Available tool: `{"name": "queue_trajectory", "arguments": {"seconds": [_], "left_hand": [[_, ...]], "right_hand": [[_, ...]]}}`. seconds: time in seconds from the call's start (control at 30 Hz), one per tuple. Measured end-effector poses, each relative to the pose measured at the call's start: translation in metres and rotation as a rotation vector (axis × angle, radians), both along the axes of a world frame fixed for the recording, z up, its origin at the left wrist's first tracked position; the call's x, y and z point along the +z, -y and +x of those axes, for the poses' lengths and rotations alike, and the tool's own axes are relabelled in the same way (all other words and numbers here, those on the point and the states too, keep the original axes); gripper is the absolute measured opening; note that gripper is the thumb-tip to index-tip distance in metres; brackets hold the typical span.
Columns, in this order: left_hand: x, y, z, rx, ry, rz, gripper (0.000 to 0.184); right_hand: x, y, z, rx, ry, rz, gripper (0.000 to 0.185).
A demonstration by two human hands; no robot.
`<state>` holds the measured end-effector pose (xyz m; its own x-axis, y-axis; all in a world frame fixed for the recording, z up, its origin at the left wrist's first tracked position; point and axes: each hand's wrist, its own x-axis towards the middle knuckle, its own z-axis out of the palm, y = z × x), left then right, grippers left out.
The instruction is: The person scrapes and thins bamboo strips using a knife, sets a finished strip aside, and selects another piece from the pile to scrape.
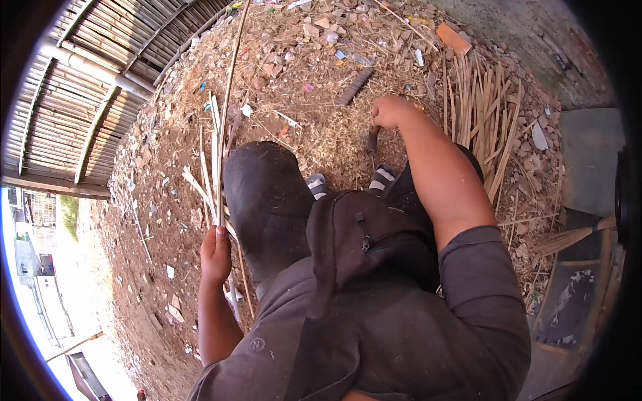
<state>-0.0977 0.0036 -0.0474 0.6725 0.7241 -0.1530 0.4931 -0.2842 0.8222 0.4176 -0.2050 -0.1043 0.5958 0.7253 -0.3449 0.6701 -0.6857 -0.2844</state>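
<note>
My left hand (215, 254) is closed around a long, thin bamboo strip (231, 87) that runs up past the top of the view. Several pale split strips (215, 154) lie beside it, left of my knee. My right hand (393, 112) is closed in a pinch, low over the ground beyond my feet. Just below its fingers is a tool with a dark handle (372, 142) and a thin shank pointing toward my foot. Whether the fingers grip this tool is unclear. A dark ridged bar (354, 87) lies on the ground to the left of that hand.
A bundle of split bamboo strips (483, 110) lies at right, near an orange brick piece (453, 39). A straw broom (568, 237) rests at the right edge. Bamboo slat fencing (73, 87) stands at upper left. Shavings and rubble cover the ground.
</note>
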Motion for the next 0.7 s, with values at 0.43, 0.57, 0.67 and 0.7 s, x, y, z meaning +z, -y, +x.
{"name": "queue_trajectory", "arguments": {"seconds": [0.43,0.57,0.67,0.7], "left_hand": [[0.005,0.001,0.008,-0.026,-0.017,0.018,0.044],[0.003,0.004,0.003,-0.026,-0.007,0.019,0.045],[0.01,0.008,0.007,-0.03,-0.035,0.034,0.045],[0.009,0.009,0.007,-0.024,-0.043,0.04,0.045]], "right_hand": [[-0.008,-0.017,-0.01,-0.095,0.006,0.115,0.036],[0.003,-0.023,-0.018,-0.032,-0.063,-0.143,0.035],[0.0,-0.013,-0.015,0.015,-0.061,-0.322,0.037],[-0.002,-0.01,-0.012,0.031,-0.045,-0.357,0.039]]}}
